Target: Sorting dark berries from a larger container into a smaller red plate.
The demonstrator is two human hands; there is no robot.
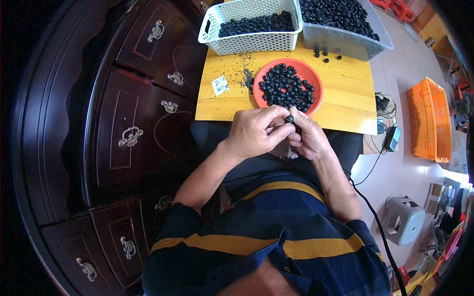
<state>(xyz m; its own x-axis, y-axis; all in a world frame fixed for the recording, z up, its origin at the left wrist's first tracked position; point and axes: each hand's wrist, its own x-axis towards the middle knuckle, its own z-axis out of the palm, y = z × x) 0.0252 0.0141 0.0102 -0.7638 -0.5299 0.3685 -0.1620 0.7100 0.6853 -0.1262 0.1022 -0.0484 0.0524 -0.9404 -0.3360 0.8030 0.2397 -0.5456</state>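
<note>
Two bare hands meet near the middle of the frame, left hand (254, 130) and right hand (312, 138), with both grips narrowed to a pinch on one little black bead (290, 119). Can't tell which one's really carrying it, fingertips overlap too much. Bead's sitting just below the lower rim of a red dish (319, 93), which is loaded with more of the same black beads (286, 81). Dish is on a yellow wooden bench (345, 111), with dark crumbs (248, 78) scattered to its left and a small white card (220, 85) lying past those. Top of the frame: white perforated basket (252, 44) and, right next to it, a clear plastic tub (338, 47), both with a heap of black beads inside, plus a few loose beads (326, 60) on the wood below the tub. Way out left it's dark wooden drawers (116, 126); over on the right, an orange crate (429, 123) and, lower down, a grey stool (404, 222) on the pale floor (380, 172).
</note>
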